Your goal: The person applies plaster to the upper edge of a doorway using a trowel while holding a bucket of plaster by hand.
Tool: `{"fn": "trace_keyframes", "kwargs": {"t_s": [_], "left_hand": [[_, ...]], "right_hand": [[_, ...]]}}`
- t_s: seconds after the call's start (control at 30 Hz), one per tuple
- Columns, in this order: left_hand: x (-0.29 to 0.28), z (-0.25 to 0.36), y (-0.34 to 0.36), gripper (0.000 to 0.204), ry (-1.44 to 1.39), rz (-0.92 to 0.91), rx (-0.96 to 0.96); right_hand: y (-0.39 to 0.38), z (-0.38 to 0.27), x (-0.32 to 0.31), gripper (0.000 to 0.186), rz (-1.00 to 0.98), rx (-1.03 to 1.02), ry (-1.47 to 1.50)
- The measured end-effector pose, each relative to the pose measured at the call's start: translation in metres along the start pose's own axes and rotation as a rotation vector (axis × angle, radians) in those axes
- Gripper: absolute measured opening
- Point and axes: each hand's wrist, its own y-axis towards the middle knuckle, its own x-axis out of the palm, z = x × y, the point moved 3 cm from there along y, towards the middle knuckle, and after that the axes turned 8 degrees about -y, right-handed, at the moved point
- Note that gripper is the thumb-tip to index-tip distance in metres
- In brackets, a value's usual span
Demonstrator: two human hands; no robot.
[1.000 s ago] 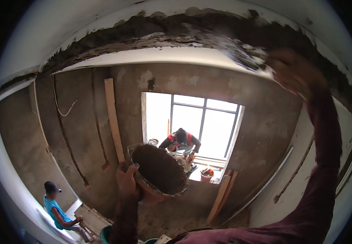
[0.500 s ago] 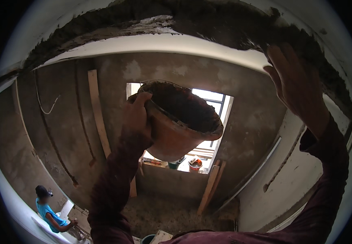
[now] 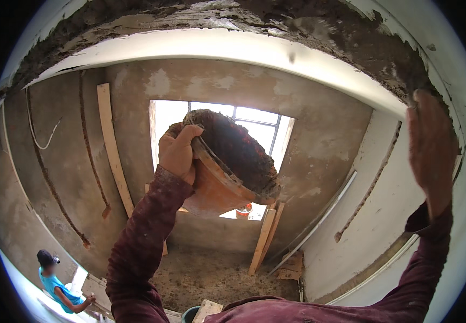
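An orange bucket, tilted with its mouth toward me and crusted with dark mortar inside, hangs in front of the window. My left hand grips its rim, thumb over the edge. Overhead runs a curved band of wet, dark grey mortar with a ragged edge. At the band's right end, my right hand is raised against the mortar, its fingers stretched upward and slightly blurred. No tool shows plainly in it, though the side toward the mortar is partly hidden.
Behind the bucket is a window opening with a red pail beyond it. Wooden boards lean on the brown wall. A person in a blue top is at lower left. A wood piece lies near my body.
My right hand has moved rightward and lower along the mortar band. The bucket has shifted slightly left and tipped a bit more, still in my left hand. The view has brightened.
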Motion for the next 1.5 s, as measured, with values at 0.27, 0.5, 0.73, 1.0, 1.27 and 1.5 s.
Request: {"fn": "trace_keyframes", "kwargs": {"t_s": [0.27, 0.5, 0.73, 1.0, 1.27, 1.5], "left_hand": [[-0.007, -0.009, 0.005, 0.010, -0.041, 0.034, -0.053], [-0.015, -0.004, 0.006, 0.012, 0.036, 0.027, -0.088], [-0.023, -0.036, -0.001, 0.022, 0.218, -0.018, -0.110], [-0.069, -0.096, -0.076, 0.025, 0.464, 0.005, -0.345], [-0.080, -0.135, -0.152, 0.029, 0.624, 0.063, -0.500], [-0.053, -0.156, -0.174, 0.032, 0.632, 0.082, -0.545]], "right_hand": [[0.060, -0.082, 0.026, 0.017, -0.093, 0.287, 0.538], [0.009, -0.059, 0.039, 0.021, -0.182, 0.391, 0.559], [-0.104, -0.173, 0.029, 0.018, -0.393, -0.028, 1.286], [-0.150, -0.257, 0.009, 0.027, -0.515, -0.496, 1.289], [-0.192, -0.304, -0.006, 0.010, -0.594, -0.853, 1.406], [-0.215, -0.348, -0.023, 0.014, -0.869, -1.124, 1.668]]}}
